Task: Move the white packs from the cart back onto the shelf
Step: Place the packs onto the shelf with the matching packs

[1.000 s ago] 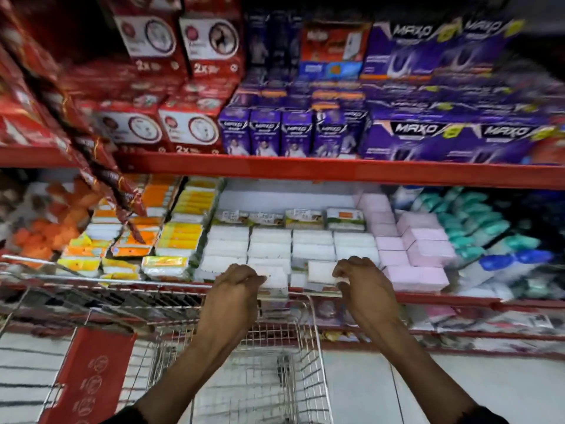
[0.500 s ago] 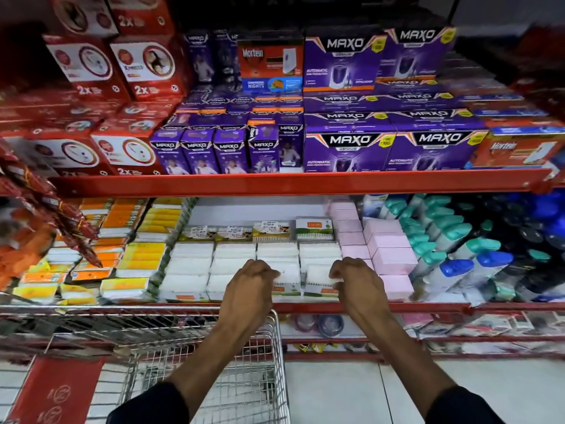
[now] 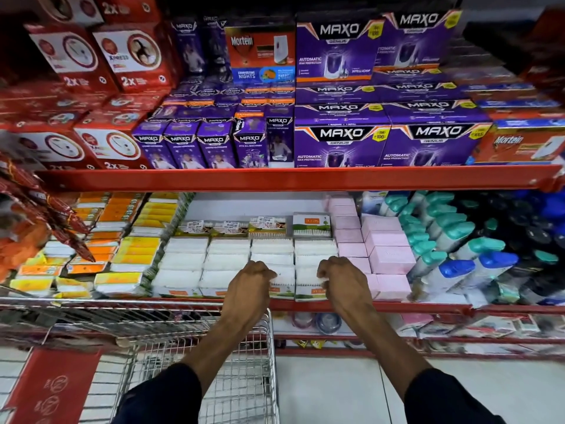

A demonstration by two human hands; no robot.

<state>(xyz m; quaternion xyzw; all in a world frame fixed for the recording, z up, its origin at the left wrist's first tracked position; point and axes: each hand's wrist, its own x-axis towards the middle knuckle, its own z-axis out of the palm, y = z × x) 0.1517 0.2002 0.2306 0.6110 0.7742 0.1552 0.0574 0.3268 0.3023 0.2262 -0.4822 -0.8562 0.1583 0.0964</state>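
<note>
White packs (image 3: 227, 258) lie in stacked rows in the middle of the lower red shelf (image 3: 412, 308). My left hand (image 3: 249, 281) has its fingers curled on a front-row white pack (image 3: 282, 283). My right hand (image 3: 344, 281) is curled the same way on the neighbouring front white pack (image 3: 307, 286). Both packs rest on the shelf's front edge. The wire cart (image 3: 270, 347) stands below my left arm, and no white pack shows in the part of its basket that I can see.
Pink boxes (image 3: 388, 258) sit right of the white packs, then teal- and blue-capped bottles (image 3: 458, 264). Yellow and orange packs (image 3: 134, 258) lie to the left. Purple and red boxes fill the upper shelf (image 3: 305, 179). Hanging red sachets (image 3: 46, 209) dangle at left.
The view has swung right and closer to the shelf, so the cart sits lower left. Both hands stay curled on the front white packs, barely shifted.
</note>
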